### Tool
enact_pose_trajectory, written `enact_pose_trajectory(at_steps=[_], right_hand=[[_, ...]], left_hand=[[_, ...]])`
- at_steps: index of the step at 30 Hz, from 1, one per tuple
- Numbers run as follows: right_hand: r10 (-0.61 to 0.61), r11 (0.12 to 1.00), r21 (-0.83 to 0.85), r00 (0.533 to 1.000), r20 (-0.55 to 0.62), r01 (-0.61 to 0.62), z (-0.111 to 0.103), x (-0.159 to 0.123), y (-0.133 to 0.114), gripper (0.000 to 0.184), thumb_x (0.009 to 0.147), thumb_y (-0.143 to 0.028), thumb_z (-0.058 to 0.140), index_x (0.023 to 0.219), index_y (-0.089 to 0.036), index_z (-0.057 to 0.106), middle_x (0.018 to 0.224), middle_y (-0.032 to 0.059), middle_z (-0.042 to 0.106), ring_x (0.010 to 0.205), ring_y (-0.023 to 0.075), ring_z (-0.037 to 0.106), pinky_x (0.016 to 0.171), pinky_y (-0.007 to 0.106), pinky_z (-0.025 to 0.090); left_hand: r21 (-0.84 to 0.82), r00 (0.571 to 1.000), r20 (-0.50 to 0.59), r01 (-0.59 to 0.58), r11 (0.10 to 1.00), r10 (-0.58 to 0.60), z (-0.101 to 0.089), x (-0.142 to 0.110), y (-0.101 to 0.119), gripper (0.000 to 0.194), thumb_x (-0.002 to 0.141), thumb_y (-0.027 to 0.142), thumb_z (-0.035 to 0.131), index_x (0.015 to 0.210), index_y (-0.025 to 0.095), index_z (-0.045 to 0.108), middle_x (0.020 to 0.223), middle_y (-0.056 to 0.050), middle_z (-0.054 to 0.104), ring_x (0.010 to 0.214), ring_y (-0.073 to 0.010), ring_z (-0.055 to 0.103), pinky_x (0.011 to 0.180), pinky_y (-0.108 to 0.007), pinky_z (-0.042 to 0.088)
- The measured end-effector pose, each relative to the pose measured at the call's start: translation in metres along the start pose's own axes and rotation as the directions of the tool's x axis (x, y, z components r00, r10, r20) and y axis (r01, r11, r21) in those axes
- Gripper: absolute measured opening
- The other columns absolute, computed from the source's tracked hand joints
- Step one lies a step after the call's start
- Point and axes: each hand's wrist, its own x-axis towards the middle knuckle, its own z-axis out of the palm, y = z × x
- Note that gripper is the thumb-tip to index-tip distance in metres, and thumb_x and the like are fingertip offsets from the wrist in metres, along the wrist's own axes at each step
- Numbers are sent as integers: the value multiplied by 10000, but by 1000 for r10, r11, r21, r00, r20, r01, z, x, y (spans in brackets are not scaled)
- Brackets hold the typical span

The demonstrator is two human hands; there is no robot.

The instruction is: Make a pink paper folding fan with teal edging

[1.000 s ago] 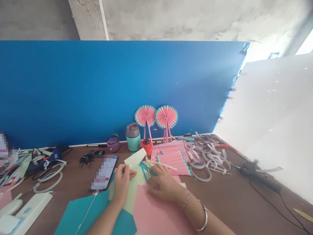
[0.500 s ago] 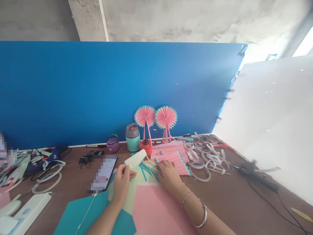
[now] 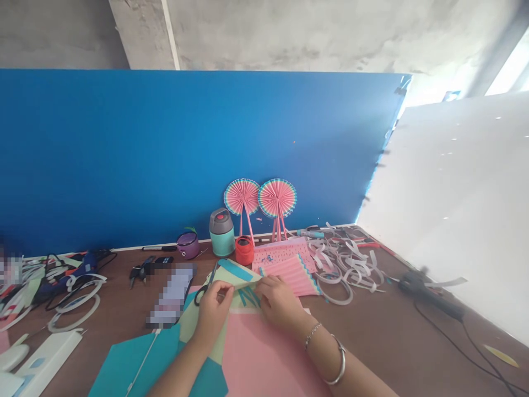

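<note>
Left hand (image 3: pixel 215 309), now nearer right hand (image 3: pixel 278 302), pinches pale paper (image 3: pixel 244 285).

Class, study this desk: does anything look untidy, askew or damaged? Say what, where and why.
On the right, curled white strips lie in a loose tangle, looking untidy beside the neatly pleated pink paper. On the far left, more strips are jumbled with dark cable. Nothing looks clearly spilled or broken.

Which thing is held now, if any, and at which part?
A pale paper strip: the left hand pinches one end, the right hand apparently the other.
</note>
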Motion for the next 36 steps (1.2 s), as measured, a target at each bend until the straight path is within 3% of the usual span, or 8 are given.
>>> enact_pose_trajectory(at_steps=[5, 9, 16, 21, 25, 28, 32, 36], right_hand=[[119, 992, -37, 991, -59, -121, -10, -1, 6, 92, 709, -115, 551, 770, -175, 585, 825, 33, 579, 810, 181, 473, 717, 283, 295], [143, 989, -47, 990, -13, -143, -11, -3, 10, 116, 688, -165, 593, 799, -182, 563, 853, 32, 557, 834, 190, 462, 728, 285, 290], [159, 983, -89, 987, 1, -158, -5, -5, 15, 172, 714, -233, 601, 875, -195, 553, 931, 42, 559, 889, 212, 461, 753, 301, 290], [200, 971, -129, 979, -32, -203, -8, -4, 15, 260, 732, -304, 609, 954, -185, 547, 965, 56, 593, 922, 233, 500, 779, 323, 303], [289, 942, -148, 953, -95, -301, -14, -2, 16, 171, 885, -285, 440, 940, -180, 564, 947, 71, 632, 919, 225, 553, 865, 375, 298], [323, 925, -171, 940, -112, -338, -14, -1, 21, 261, 932, -215, 333, 1033, -178, 570, 1087, 98, 629, 1019, 229, 549, 971, 429, 243], [358, 907, -201, 929, -94, -370, -12, -1, 27, 310, 908, -174, 346, 1133, -161, 558, 1340, 132, 490, 1180, 256, 462, 1004, 452, 235], [353, 904, -188, 919, -177, -383, -14, 0, 29, 292, 829, -128, 430, 1066, -149, 600, 1335, 148, 472, 1150, 280, 454, 935, 427, 304]], left_hand=[[28, 986, 109, -130, 991, 126, 3, 0, -3, 121, 802, 233, 475, 846, 198, 582, 871, -55, 625, 812, -190, 623, 726, -318, 520], [217, 963, 174, -242, 946, 207, -1, -5, 9, 90, 787, 144, 456, 761, 207, 515, 811, -34, 559, 763, -183, 564, 681, -317, 483], [337, 839, 498, -418, 843, 217, -2, -18, 28, 173, 794, 112, 496, 857, 212, 622, 859, -46, 605, 875, -218, 542, 763, -354, 449], [315, 830, 498, -443, 839, 251, -3, -17, 26, 284, 795, 127, 518, 1045, 227, 609, 1045, -69, 591, 989, -229, 519, 856, -392, 435], [324, 834, 488, -448, 834, 258, -5, -18, 31, 123, 783, 165, 557, 889, 201, 607, 902, -53, 571, 873, -213, 518, 770, -367, 441], [317, 782, 561, -506, 802, 271, -7, -21, 37, 43, 799, 195, 572, 780, 199, 610, 824, -34, 557, 812, -192, 502, 729, -337, 419], [299, 709, 653, -565, 769, 266, -7, -26, 45, 38, 788, 220, 604, 753, 206, 609, 817, -22, 552, 823, -185, 484, 738, -322, 401], [282, 683, 679, -581, 763, 269, -8, -30, 47, 18, 762, 214, 622, 759, 205, 606, 840, -23, 546, 829, -184, 473, 740, -320, 400]])
